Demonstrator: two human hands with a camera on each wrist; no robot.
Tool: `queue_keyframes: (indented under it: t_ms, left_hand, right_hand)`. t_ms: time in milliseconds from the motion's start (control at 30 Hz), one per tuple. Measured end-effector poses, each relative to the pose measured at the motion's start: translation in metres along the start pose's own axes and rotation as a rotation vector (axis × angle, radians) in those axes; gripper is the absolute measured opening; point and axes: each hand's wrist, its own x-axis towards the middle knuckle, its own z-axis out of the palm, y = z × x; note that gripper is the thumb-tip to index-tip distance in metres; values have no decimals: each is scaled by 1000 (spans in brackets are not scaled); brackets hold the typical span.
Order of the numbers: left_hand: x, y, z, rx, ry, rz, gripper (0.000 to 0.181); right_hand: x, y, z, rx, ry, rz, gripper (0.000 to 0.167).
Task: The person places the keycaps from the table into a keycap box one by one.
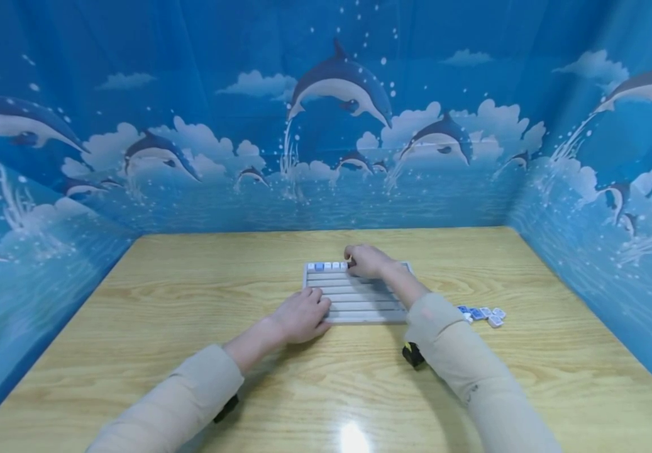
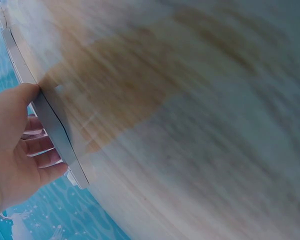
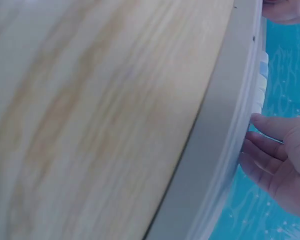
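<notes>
A pale grey keycap tray [image 1: 362, 306] with long horizontal ridges lies on the wooden table. White and blue keycaps [image 1: 327, 267] sit side by side in its far row, toward the left. My left hand [image 1: 302, 316] grips the tray's near left corner; in the left wrist view its thumb is on the front wall and its fingers on top. My right hand [image 1: 370, 261] is over the far row, fingertips bent down at the right end of those keycaps. In the right wrist view, the tray's rim hides whatever lies between that thumb and fingers [image 3: 262, 150].
Several loose blue and white keycaps [image 1: 485, 313] lie to the right of the tray, partly behind the right sleeve [image 1: 461, 358]. A blue dolphin-print curtain [image 1: 235, 207] encloses the table [image 1: 190, 270] at the back and both sides.
</notes>
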Motion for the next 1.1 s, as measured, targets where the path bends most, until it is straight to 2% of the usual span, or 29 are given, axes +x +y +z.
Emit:
queue_keyframes:
  t_ms: [300,600,833,1100]
  left_hand:
    - [0,2,0,3,-17,-7,30]
    - [2,2,0,-1,-18,1,30]
    - [4,1,0,1,-7,5,29]
    - [1,0,-3,-19,-16,0,28]
  right_hand:
    - [-24,12,-14,3,55,40,24]
    - [-66,30,-36,29,107,70,16]
    - [-104,54,-48,31,134,60,15]
    - [-141,87,-49,42,110,35,11]
